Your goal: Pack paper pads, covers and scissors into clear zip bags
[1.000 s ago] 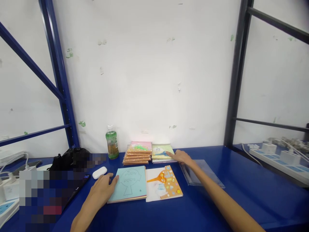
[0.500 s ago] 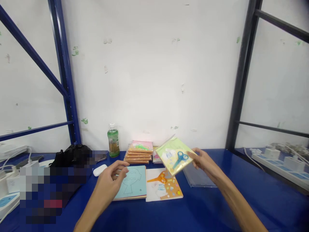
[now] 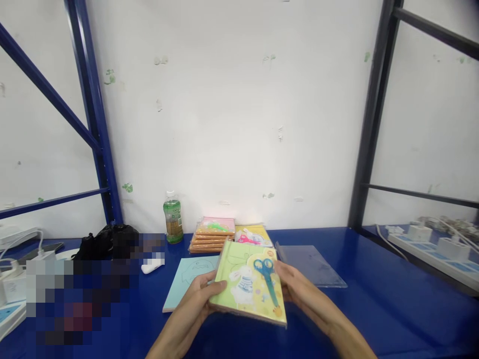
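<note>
A green-and-yellow craft packet (image 3: 234,289) is held by both hands above the blue table (image 3: 374,299), with its printed face turned up and slightly tilted. Its left edge is gripped by the left hand (image 3: 194,301), the thumb laid on the cover and the other fingers partly hidden at the side and below. The right edge is grasped by the right hand (image 3: 295,284); the fingertips there are largely hidden by the packet, and their exact placement cannot be told. Blue scissors (image 3: 266,271) and a printed white rabbit are seen on the cover.

The light-blue paper pad (image 3: 187,271), marked with a line drawing, is partly covered from view by the packet and the left hand. Behind the packet, a stack of orange-edged packets (image 3: 211,244) is noted, topped by a pink one bearing green scissors (image 3: 217,227). Just beside it, on the right, a yellow packet (image 3: 264,233) with pink scissors (image 3: 249,239) is found. A clear plastic sleeve (image 3: 314,264) is laid flat beyond the right hand. To the left, a green-labelled bottle (image 3: 173,219) is stood upright near the wall (image 3: 224,124), and a white case (image 3: 149,268) and a black plastic bag (image 3: 101,242) are observed.
</note>
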The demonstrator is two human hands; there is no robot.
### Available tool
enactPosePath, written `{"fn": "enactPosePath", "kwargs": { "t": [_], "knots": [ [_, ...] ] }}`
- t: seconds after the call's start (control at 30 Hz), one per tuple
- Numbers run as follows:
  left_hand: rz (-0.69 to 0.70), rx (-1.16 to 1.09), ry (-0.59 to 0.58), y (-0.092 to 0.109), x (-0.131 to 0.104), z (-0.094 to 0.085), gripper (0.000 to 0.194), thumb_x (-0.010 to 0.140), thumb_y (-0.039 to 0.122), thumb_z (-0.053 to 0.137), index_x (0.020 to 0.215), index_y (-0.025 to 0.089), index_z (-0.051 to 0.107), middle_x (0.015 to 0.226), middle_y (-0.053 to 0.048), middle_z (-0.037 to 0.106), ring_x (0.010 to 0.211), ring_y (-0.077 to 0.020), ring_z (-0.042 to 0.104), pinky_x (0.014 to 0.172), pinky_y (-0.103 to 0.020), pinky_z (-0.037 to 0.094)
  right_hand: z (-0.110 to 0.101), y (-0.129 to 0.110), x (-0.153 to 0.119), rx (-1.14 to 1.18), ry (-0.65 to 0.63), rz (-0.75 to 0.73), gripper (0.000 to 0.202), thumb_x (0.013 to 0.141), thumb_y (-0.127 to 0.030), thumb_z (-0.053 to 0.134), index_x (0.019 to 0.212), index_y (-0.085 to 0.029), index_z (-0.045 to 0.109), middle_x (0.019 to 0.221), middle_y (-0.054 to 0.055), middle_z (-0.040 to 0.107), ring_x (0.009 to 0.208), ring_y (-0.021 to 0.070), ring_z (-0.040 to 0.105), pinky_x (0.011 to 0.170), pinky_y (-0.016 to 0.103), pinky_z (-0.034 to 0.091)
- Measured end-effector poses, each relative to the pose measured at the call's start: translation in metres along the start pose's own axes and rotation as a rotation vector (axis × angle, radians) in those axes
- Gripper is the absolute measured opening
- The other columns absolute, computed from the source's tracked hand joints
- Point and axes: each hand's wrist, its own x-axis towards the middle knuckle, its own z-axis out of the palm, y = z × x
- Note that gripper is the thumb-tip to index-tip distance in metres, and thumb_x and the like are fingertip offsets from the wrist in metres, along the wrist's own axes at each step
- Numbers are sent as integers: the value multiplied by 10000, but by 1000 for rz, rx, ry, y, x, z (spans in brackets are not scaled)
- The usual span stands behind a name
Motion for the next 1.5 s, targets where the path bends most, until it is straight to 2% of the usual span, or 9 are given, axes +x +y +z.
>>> {"fn": "enactPosePath", "kwargs": {
  "t": [0.27, 0.4, 0.57, 0.8, 1.07, 1.2, 1.3, 1.4, 1.5],
  "knots": [
    [134, 163, 28, -2, 7, 4, 524, 762, 454, 765, 1188, 203, 592, 551, 76, 615, 526, -179, 646, 560, -271, 495, -8, -20, -19, 47, -12, -83, 753, 813, -565, 798, 1445, -232, 561, 1246, 109, 761, 1070, 301, 740, 920, 395, 571],
    [230, 225, 68, 0, 6, 7, 500, 724, 401, 771, 1098, 287, 461, 839, 42, 707, 523, -129, 620, 501, -229, 429, -14, -22, -22, 71, -19, -44, 792, 809, -551, 807, 1490, -261, 525, 1284, 97, 748, 1095, 287, 735, 924, 363, 566],
    [245, 300, 96, 5, 2, 6, 253, 729, 369, 758, 891, 222, 632, 1019, -38, 734, 692, -163, 662, 534, -228, 416, -16, -24, -24, 88, -27, -27, 815, 797, -564, 809, 1497, -260, 522, 1316, 114, 730, 1089, 299, 739, 900, 367, 582],
    [-2, 220, -15, -10, 7, 6, 580, 731, 661, 749, 981, 138, 757, 915, -127, 795, 785, -271, 727, 615, -316, 546, -3, -13, -13, 78, -53, -7, 681, 804, -583, 789, 1352, -207, 639, 1207, 124, 774, 1067, 294, 750, 938, 383, 579],
    [-101, 198, -58, 7, 0, -13, 632, 772, 591, 798, 1179, 121, 686, 943, -124, 831, 776, -223, 776, 659, -270, 585, -49, -12, -2, -391, 463, -224, 786, 707, -717, 730, 1245, -147, 677, 659, 53, 754, 523, 213, 646, 561, 335, 521],
    [-107, 187, 15, 12, 0, -26, 707, 818, 523, 788, 1339, 96, 575, 879, -112, 838, 758, -194, 786, 623, -211, 578, -102, -23, -16, -508, 743, -230, 769, 752, -672, 622, 1287, -121, 646, 720, 99, 762, 553, 240, 627, 598, 379, 501],
    [-101, 177, 34, 14, 1, -30, 809, 837, 474, 786, 1466, 98, 444, 862, -107, 840, 716, -181, 781, 582, -193, 572, -125, -26, -23, -629, 947, -166, 796, 724, -605, 623, 1279, -34, 635, 896, 242, 769, 823, 415, 703, 771, 528, 513],
    [-91, 163, -2, 16, 1, -29, 842, 835, 479, 788, 1491, 107, 412, 874, -110, 836, 701, -178, 777, 549, -183, 560, -117, -28, -23, -727, 1090, -220, 827, 782, -598, 571, 1404, -56, 536, 1269, 311, 662, 1277, 522, 523, 987, 624, 413],
    [-93, 146, -50, 16, 0, -24, 845, 819, 483, 801, 1486, 120, 430, 925, -121, 832, 714, -185, 775, 514, -180, 532, -80, -28, -21, -725, 958, -250, 657, 879, -670, 459, 1289, -187, 633, 1129, 199, 740, 1106, 417, 661, 865, 512, 520]
  ]
}}
